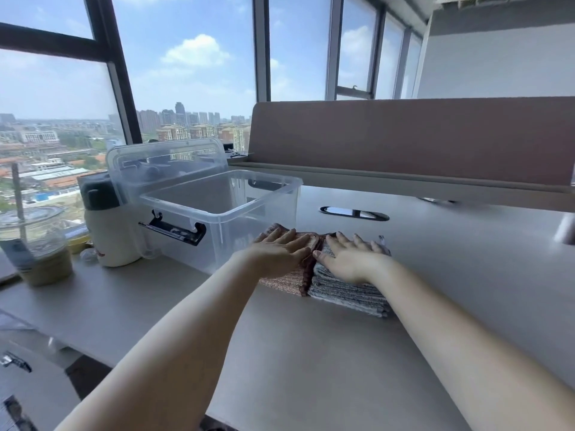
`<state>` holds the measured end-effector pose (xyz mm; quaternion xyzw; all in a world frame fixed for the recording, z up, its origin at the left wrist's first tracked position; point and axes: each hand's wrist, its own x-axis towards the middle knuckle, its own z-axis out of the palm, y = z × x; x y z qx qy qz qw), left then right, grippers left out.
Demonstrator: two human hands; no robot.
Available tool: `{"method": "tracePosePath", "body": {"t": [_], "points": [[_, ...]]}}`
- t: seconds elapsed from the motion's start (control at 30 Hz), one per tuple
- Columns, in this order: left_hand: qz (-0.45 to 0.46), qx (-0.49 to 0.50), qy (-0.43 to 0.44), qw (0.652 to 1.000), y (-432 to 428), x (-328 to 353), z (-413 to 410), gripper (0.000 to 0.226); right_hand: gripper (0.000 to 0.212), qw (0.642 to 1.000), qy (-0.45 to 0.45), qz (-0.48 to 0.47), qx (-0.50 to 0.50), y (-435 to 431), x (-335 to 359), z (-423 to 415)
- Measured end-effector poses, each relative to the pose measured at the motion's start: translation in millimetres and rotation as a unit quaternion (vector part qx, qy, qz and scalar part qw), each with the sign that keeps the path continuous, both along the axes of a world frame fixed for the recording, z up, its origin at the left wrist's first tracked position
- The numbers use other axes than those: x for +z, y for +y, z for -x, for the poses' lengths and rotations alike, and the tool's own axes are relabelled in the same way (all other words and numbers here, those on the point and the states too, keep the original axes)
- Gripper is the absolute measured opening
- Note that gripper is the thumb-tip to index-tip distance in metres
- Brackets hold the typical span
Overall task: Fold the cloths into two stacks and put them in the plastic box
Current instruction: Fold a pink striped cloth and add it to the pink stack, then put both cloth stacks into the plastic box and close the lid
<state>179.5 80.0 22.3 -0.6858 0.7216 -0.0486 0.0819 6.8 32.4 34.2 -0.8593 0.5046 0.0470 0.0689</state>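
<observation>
Two stacks of folded cloths sit side by side, touching, on the pale grey bench (pixel 311 353): a reddish-brown woven stack (pixel 287 279) on the left and a grey-and-white striped stack (pixel 348 292) on the right. The left hand (pixel 281 250) lies flat on top of the reddish-brown stack, fingers spread and extended, gripping nothing. The right hand (pixel 350 258) lies flat in the same way on the grey-and-white stack, palm down, fingers open. The clear plastic storage box (pixel 217 213) with black latch handles stands just beside the stacks, to their left, with nothing visible inside; its clear lid (pixel 165 163) leans upright behind it. A cream-coloured insulated bottle (pixel 107 231) stands further left.
</observation>
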Motion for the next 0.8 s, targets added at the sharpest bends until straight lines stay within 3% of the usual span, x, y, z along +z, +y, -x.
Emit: {"method": "tracePosePath", "body": {"t": [0.3, 0.43, 0.6, 0.8], "points": [[0.019, 0.050, 0.049, 0.997, -11, -15, 1, 0.068, 0.070, 1.000, -0.018, 0.022, -0.003, 3, -12, -1], [0.000, 0.037, 0.076, 0.996, -7, -2, 1, 0.088, 0.071, 0.998, -0.055, 0.007, 0.012, 0, -4, 3], [0.131, 0.029, 0.225, 0.965, -4, 41, 6, 0.045, 0.062, 0.981, -0.183, -0.019, 0.055, -11, 41, 22], [0.165, 0.076, 0.325, 0.928, -20, 64, 12, 0.038, 0.065, 0.971, -0.207, -0.089, 0.076, -42, 67, 27]]}}
